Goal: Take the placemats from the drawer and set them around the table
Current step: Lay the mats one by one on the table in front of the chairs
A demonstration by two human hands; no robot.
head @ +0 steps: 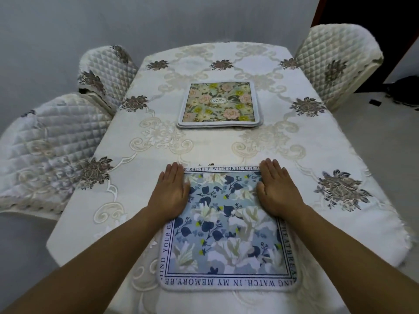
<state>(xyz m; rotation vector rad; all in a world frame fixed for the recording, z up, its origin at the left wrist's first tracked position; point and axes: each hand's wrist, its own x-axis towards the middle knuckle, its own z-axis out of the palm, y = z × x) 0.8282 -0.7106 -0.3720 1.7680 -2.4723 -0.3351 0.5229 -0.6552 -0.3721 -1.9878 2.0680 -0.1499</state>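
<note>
A blue floral placemat (226,232) with lettering round its border lies flat at the near edge of the table (317,150). My left hand (171,191) rests palm down on its far left corner, fingers together. My right hand (275,189) lies palm down on its far right corner. Neither hand grips anything. Further back, near the table's middle, a small stack of placemats (220,105) sits with a green and pink floral one on top.
The table wears a cream embroidered cloth with dark flower motifs. Two quilted chairs (45,150) stand along the left side and one chair (340,64) at the far right. A grey wall is behind; a dark doorway (374,14) shows at the upper right.
</note>
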